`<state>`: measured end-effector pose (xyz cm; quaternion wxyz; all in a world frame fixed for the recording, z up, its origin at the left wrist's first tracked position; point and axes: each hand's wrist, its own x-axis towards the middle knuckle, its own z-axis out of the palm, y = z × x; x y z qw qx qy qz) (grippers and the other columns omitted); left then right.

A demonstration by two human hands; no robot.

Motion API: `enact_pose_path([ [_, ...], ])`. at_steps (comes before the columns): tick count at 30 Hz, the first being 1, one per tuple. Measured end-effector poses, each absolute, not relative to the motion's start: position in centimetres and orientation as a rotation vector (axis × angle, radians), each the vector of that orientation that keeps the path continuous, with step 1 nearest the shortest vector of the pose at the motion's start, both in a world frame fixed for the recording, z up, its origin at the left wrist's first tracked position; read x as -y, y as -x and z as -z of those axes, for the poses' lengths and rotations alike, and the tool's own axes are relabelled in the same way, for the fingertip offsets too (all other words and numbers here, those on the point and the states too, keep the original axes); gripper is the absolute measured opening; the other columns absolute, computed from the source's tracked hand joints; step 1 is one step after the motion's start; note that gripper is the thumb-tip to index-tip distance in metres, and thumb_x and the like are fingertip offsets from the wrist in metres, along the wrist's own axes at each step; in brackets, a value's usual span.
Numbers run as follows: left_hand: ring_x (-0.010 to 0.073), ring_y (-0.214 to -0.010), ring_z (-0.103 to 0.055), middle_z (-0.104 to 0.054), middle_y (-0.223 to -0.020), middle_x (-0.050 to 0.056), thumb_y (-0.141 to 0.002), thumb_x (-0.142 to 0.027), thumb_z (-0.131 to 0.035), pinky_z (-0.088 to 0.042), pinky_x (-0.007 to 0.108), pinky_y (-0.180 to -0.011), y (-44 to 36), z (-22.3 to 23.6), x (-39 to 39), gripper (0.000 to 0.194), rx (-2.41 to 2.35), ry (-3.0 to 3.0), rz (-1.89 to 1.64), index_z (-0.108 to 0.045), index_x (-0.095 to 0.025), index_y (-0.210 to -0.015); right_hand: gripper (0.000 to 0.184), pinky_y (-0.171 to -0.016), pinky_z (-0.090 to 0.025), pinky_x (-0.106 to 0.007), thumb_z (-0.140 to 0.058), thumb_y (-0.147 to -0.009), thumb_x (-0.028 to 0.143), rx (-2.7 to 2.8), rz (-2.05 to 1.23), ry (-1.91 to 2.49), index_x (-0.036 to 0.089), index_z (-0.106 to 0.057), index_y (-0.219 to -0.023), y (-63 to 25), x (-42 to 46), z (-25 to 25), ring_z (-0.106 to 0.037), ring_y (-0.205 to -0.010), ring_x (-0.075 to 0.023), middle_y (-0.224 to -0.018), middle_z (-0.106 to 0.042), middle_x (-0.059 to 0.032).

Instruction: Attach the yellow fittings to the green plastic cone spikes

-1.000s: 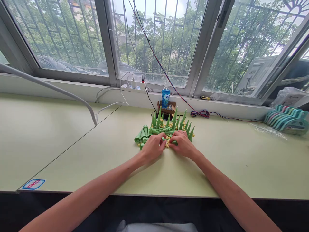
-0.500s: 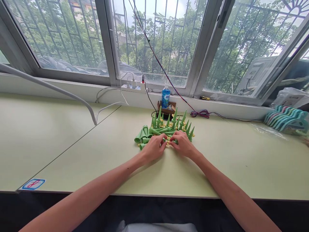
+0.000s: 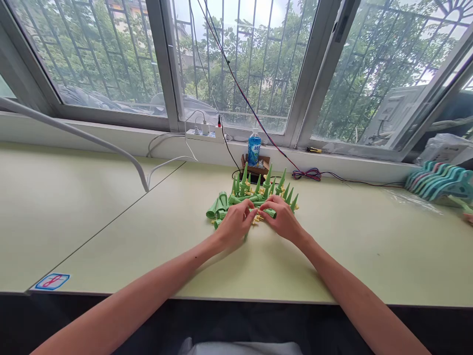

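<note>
The left hand (image 3: 236, 221) and right hand (image 3: 283, 220) pinch narrowly; I can't tell on what. Small yellow plastic bits (image 3: 256, 220) lie between them. Behind, a bump could topple pointy green plastic cones (image 3: 267, 183).

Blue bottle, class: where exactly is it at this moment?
In the head view, the blue bottle stands slightly right of centre, at the small brown box, just beyond the upright green cones.
</note>
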<state>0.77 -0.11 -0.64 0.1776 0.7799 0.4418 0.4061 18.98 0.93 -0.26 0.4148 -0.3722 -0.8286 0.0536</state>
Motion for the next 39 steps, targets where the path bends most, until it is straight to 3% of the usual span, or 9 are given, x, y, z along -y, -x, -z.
enact_pose_path([
  [11, 0.0095, -0.053, -0.041, -0.054, -0.064, -0.001, -0.094, -0.034, -0.040, -0.034, 0.023, -0.053, -0.73, 0.84, -0.15, 0.029, -1.143, -2.197, -1.121, -0.054, -0.017, -0.075, 0.009, -0.076, -0.047, -0.033, -0.059, -0.089, 0.027, 2.097, -0.198, 0.857, 0.020, -0.065, -0.087, -18.87, -0.82, 0.39, -0.055, -0.083, -0.0182, -0.088, -0.054, -0.0051],
  [20, 0.0103, -0.056, -0.045, -0.056, -0.066, 0.001, -0.091, -0.037, -0.042, -0.036, 0.024, -0.051, -0.78, 0.96, -0.51, 0.030, -1.133, -2.065, -1.143, -0.057, -0.015, -0.077, 0.012, -0.082, -0.047, -0.035, -0.056, -0.091, 0.029, 2.110, -0.228, 0.887, 0.021, -0.064, -0.095, -18.71, -0.49, 0.10, -0.059, -0.090, -0.0206, -0.093, -0.063, -0.0069],
  [25, 0.0091, -0.051, -0.042, -0.055, -0.065, -0.001, -0.090, -0.041, -0.043, -0.034, 0.022, -0.048, -0.76, 0.92, -0.64, 0.031, -1.132, -1.995, -1.128, -0.057, -0.016, -0.075, 0.011, -0.084, -0.044, -0.035, -0.054, -0.092, 0.025, 2.124, -0.248, 0.912, 0.021, -0.064, -0.094, -18.66, -0.56, 0.19, -0.061, -0.082, -0.0183, -0.087, -0.068, -0.0039],
  [39, 0.0103, -0.055, -0.042, -0.054, -0.066, 0.000, -0.092, -0.037, -0.042, -0.034, 0.023, -0.052, -0.80, 0.86, -0.44, 0.029, -1.147, -2.071, -1.162, -0.058, -0.016, -0.080, 0.011, -0.078, -0.045, -0.033, -0.053, -0.091, 0.022, 2.081, -0.223, 0.906, 0.020, -0.064, -0.090, -18.66, -0.65, 0.18, -0.059, -0.078, -0.0185, -0.082, -0.066, -0.0039],
])
